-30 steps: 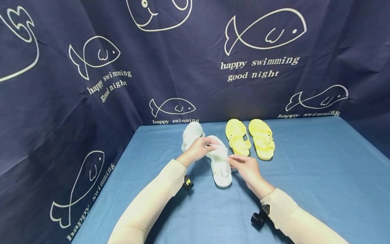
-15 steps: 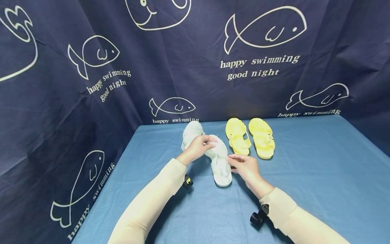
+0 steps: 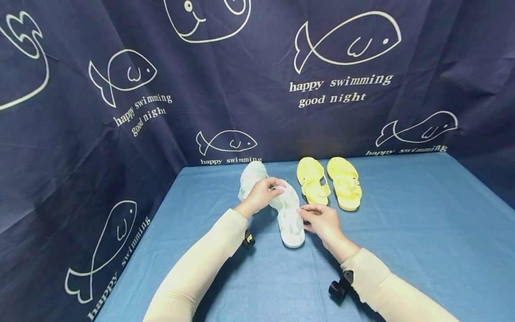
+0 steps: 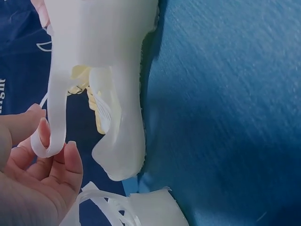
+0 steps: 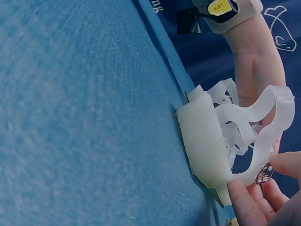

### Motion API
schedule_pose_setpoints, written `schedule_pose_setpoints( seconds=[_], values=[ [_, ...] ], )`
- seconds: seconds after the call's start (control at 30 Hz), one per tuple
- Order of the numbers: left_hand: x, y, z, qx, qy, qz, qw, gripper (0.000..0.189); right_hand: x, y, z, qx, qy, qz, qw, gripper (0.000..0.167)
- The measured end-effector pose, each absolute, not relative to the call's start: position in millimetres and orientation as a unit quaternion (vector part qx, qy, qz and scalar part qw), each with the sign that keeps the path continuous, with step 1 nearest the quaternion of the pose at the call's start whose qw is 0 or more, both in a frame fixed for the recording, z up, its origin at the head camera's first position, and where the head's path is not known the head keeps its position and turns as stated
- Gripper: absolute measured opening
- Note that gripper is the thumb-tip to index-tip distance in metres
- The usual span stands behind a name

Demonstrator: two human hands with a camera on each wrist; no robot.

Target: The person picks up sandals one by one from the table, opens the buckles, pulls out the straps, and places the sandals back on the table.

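A white sandal (image 3: 290, 223) stands on the blue cloth, toe toward me, in the middle of the head view. My left hand (image 3: 262, 193) pinches its heel strap; in the left wrist view the strap (image 4: 58, 113) loops over the fingers. On the sandal's right side, my right hand (image 3: 323, 221) holds the strap end near a small metal buckle (image 5: 264, 173) between thumb and fingers. Whether the buckle is fastened cannot be made out. The other white sandal (image 3: 251, 176) lies behind my left hand, which partly hides it.
Two yellow sandals, a left one (image 3: 311, 179) and a right one (image 3: 345, 183), lie side by side at the back. The blue cloth (image 3: 422, 232) covers the table. A navy fabric with fish drawings (image 3: 342, 129) hangs behind and at the sides.
Both hands stay at the same white sandal. My right fingertips have shifted slightly at its side strap; the head view has tilted a little.
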State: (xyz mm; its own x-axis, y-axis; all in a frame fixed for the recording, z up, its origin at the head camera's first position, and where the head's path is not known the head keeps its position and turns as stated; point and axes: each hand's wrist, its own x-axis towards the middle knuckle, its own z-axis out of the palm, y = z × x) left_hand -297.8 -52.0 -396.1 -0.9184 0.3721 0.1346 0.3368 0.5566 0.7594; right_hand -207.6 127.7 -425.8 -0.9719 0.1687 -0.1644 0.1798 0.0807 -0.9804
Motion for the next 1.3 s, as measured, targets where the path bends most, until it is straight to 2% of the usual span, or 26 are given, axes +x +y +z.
schedule_pose_setpoints(
  seconds=[0.47,0.73,1.03,1.3],
  values=[
    [-301.2,-53.2,-400.8,0.191,0.908,0.374,-0.018,0.012,-207.6,125.3,-424.2,0.113,0.742,-0.661,0.009,0.028],
    [-299.2,-49.7,-397.9,0.196,0.926,0.324,-0.014,0.017,-206.9,126.3,-423.5,0.117,0.743,-0.659,0.010,0.030],
    [-299.8,-49.9,-398.9,0.187,0.930,0.317,-0.001,0.037,-205.1,127.0,-423.3,0.112,0.741,-0.663,0.011,0.031],
    [-299.1,-49.8,-398.4,0.185,0.927,0.327,-0.007,0.032,-204.8,127.0,-422.3,0.113,0.742,-0.661,0.010,0.031]
  ],
)
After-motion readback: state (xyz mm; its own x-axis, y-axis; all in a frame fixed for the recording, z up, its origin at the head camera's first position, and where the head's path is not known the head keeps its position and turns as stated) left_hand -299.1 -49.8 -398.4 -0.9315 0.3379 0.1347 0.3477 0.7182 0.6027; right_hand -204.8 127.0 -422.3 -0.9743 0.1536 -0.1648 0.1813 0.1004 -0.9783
